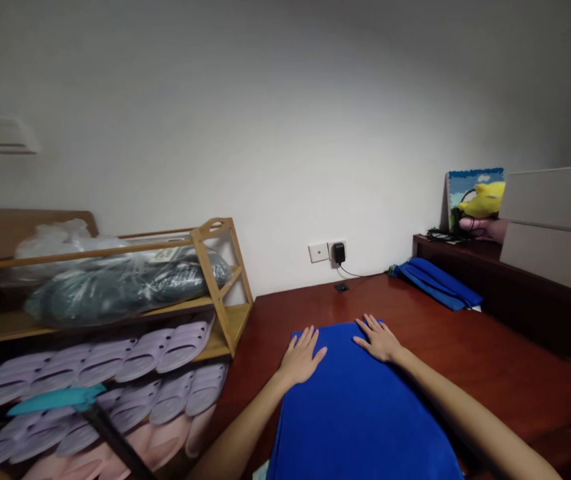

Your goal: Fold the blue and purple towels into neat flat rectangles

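Observation:
A bright blue cloth lies flat over the table, its near part running out of the bottom of the view. My left hand rests palm down on the cloth's far left corner, fingers spread. On the far right corner lies my right hand, also flat with its fingers apart. Neither hand grips anything. Layered edges show along the cloth's left side, so it looks folded.
The reddish-brown table meets the wall. Folded blue cloth sits at its back right, beside a raised shelf with grey boxes. A plugged-in adapter trails a cord. Left stands a wooden rack with lilac slippers.

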`<action>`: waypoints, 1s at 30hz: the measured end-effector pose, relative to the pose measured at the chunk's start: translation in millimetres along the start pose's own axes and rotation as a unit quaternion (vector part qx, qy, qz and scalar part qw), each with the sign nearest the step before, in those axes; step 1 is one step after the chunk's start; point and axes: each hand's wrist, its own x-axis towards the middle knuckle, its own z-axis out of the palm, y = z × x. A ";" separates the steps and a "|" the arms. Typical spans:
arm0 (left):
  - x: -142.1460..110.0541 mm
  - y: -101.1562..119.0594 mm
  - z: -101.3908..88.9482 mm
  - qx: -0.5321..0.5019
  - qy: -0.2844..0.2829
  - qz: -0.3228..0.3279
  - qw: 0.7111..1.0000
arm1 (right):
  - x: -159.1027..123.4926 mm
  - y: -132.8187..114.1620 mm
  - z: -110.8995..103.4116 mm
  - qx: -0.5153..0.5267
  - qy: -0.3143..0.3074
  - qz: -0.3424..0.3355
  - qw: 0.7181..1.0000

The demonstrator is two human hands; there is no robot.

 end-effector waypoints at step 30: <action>-56.5 38.7 -15.1 -0.002 -0.006 -0.010 1.000 | -80.4 -23.1 -11.7 -0.006 -0.028 -0.078 0.997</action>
